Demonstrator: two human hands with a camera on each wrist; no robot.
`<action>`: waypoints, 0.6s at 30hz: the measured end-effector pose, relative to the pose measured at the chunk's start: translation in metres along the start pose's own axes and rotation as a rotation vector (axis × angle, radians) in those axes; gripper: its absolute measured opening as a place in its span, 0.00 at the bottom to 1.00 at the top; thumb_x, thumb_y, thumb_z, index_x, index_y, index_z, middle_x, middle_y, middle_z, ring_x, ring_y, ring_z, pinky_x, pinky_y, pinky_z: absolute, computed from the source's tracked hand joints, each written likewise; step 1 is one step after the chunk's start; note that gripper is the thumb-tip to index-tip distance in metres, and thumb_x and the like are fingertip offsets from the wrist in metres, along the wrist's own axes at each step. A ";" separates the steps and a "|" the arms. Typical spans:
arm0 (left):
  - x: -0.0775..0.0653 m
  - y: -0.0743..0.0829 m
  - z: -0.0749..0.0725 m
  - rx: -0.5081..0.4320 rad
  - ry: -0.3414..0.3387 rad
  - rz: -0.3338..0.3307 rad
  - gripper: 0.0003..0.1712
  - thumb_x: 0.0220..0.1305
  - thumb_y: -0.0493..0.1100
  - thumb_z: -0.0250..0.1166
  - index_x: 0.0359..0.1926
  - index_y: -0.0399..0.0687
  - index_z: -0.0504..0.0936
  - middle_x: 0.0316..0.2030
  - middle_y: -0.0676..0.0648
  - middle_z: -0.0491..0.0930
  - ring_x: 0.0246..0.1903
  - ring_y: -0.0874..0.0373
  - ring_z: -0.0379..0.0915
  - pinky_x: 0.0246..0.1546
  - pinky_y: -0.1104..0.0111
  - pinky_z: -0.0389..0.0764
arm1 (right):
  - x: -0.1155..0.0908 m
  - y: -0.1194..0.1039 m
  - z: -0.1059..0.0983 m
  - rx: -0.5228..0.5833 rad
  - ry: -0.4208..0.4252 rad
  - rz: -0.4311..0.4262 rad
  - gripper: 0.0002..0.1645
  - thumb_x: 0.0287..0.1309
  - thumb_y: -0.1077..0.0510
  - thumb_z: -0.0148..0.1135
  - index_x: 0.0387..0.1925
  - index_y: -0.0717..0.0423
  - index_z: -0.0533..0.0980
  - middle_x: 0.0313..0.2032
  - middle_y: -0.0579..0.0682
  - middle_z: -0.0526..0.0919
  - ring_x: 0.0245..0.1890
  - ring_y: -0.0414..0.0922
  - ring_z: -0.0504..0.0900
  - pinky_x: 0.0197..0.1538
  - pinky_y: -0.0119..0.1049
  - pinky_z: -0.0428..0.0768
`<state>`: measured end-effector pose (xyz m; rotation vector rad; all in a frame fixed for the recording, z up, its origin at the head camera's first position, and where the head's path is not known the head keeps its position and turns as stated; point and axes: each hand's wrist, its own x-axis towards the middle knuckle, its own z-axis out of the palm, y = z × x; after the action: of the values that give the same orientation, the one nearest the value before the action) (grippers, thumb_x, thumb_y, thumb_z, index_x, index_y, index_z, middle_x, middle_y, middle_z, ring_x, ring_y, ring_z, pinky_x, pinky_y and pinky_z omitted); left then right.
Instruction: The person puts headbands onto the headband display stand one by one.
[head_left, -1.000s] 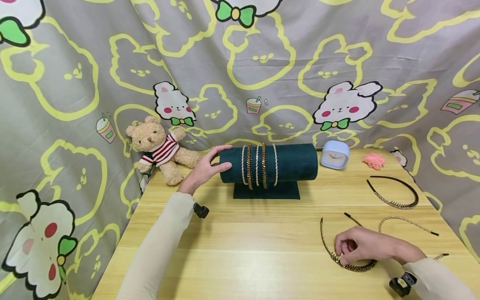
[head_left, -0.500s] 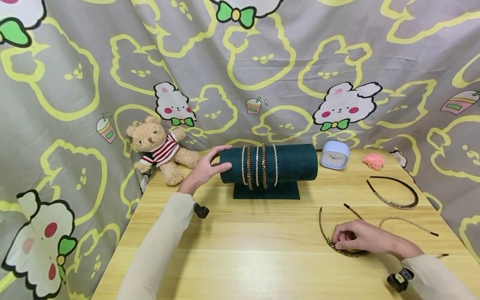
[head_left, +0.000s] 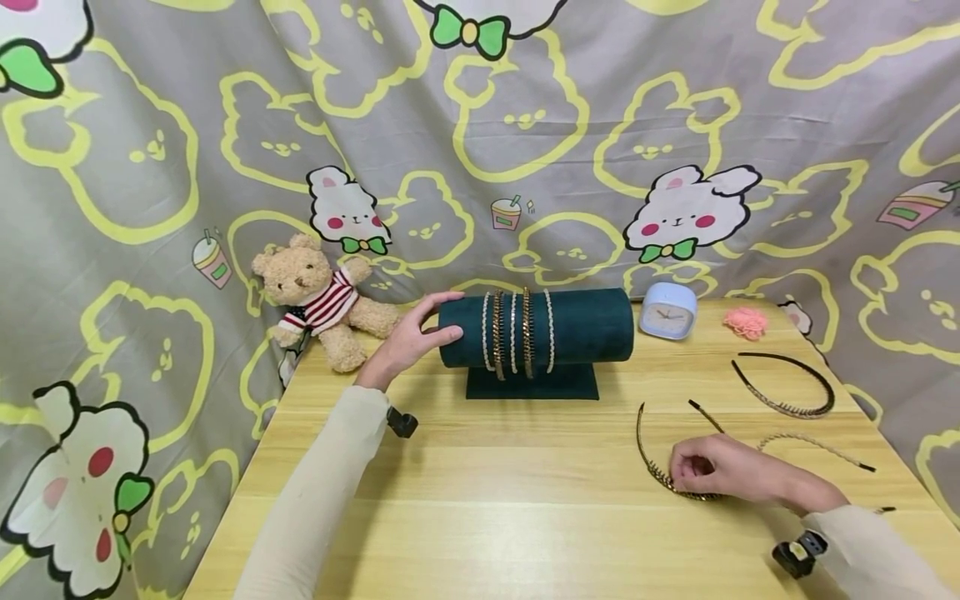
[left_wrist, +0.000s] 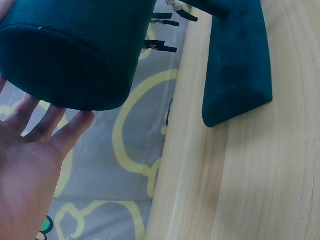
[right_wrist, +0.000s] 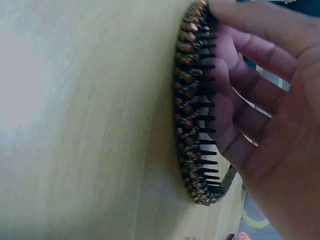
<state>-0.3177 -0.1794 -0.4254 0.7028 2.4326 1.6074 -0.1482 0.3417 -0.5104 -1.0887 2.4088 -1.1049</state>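
A dark teal velvet headband display stand [head_left: 592, 325], a horizontal roll on a flat base, stands mid-table with several beaded and gold headbands around it. My left hand [head_left: 412, 337] holds the roll's left end between thumb and fingers; in the left wrist view the fingertips [left_wrist: 80, 122] go behind the roll's edge. At the right, my right hand [head_left: 731, 468] pinches a bronze beaded headband [head_left: 647, 450] by its curved middle, its two ends pointing away toward the back. The right wrist view shows this headband's beads [right_wrist: 189, 100] and black comb teeth, with fingers behind the teeth.
More headbands lie at the right: a black one [head_left: 827, 387] and a pale braided one [head_left: 813, 442], plus a dark tip [head_left: 887, 509] beside the right wrist. Behind are a blue clock [head_left: 669, 312], a pink yarn flower [head_left: 746, 322] and a teddy bear [head_left: 326, 300] against the curtain.
My right hand has brought the bronze headband slightly back, away from me, and a little to the left. My left hand stays on the stand's end.
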 end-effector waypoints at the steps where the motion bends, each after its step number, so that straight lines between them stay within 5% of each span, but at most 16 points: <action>1: 0.000 0.000 0.000 -0.002 0.000 0.000 0.34 0.75 0.57 0.71 0.78 0.74 0.72 0.84 0.54 0.59 0.85 0.46 0.52 0.80 0.37 0.62 | 0.001 0.000 0.000 -0.020 0.016 -0.006 0.09 0.71 0.61 0.72 0.39 0.42 0.84 0.29 0.35 0.82 0.30 0.25 0.75 0.30 0.27 0.78; 6: 0.000 0.001 0.000 0.003 -0.004 0.004 0.36 0.75 0.57 0.71 0.80 0.67 0.71 0.84 0.55 0.60 0.84 0.45 0.53 0.80 0.37 0.62 | -0.001 0.001 -0.005 -0.024 0.025 0.013 0.08 0.68 0.60 0.76 0.40 0.45 0.83 0.29 0.36 0.81 0.30 0.26 0.75 0.30 0.27 0.77; 13: 0.000 0.002 0.000 0.005 -0.002 0.006 0.35 0.75 0.58 0.71 0.78 0.74 0.72 0.85 0.48 0.58 0.84 0.44 0.54 0.79 0.36 0.63 | -0.006 0.006 -0.006 -0.003 -0.017 0.035 0.10 0.65 0.62 0.77 0.37 0.45 0.82 0.30 0.39 0.82 0.31 0.27 0.76 0.29 0.28 0.78; 18: 0.000 0.000 -0.001 0.004 0.000 -0.004 0.36 0.74 0.60 0.72 0.79 0.74 0.72 0.84 0.54 0.59 0.84 0.44 0.53 0.79 0.36 0.62 | -0.004 0.005 -0.008 -0.007 -0.006 -0.008 0.11 0.69 0.65 0.72 0.38 0.44 0.83 0.33 0.39 0.85 0.33 0.28 0.78 0.31 0.28 0.80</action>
<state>-0.3177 -0.1802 -0.4255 0.6986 2.4358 1.6020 -0.1523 0.3506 -0.5093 -1.1029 2.4082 -1.0946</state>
